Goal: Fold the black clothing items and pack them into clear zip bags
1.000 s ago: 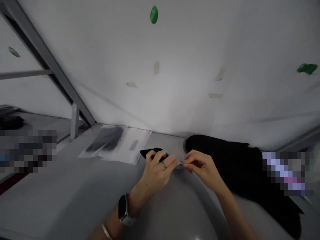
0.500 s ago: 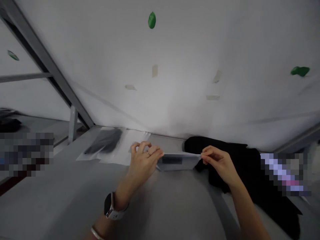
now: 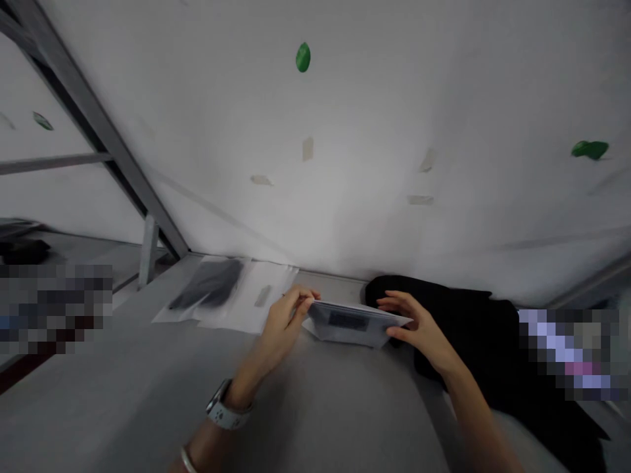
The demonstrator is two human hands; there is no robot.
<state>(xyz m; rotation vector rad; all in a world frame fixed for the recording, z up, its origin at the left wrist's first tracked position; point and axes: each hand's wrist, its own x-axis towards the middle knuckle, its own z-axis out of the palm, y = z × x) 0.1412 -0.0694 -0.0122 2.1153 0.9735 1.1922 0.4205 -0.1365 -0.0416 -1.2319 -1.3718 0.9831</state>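
Observation:
Above the table, I hold a flat, translucent plastic bag [image 3: 362,336] with a dark rectangular patch, its top edge tilted down to the right. My left hand [image 3: 288,316] pinches its upper left corner between thumb and fingers. Around its right corner is my right hand [image 3: 419,332], fingers spread, thumb in front and the others behind the edge; firm contact is not clear. Left of my left hand lies a whitish plastic bag [image 3: 239,309] with a grey patch. Beside it lies a clear bag with dark cloth [image 3: 211,286] inside. A black garment [image 3: 463,328] lies beside my right hand.
A grey tabletop [image 3: 345,407] runs up to a white, slanted panel [image 3: 355,223] bearing green leaf shapes and bits of tape. At the left stands a grey metal frame [image 3: 106,141]. Dark items [image 3: 24,251] lie beyond it. Blurred-out patches cover both sides.
My right hand has gone from pinching the bag's right corner to spread fingers around it. The bag has tilted, its right end lower and its front face showing more. The view has shifted slightly.

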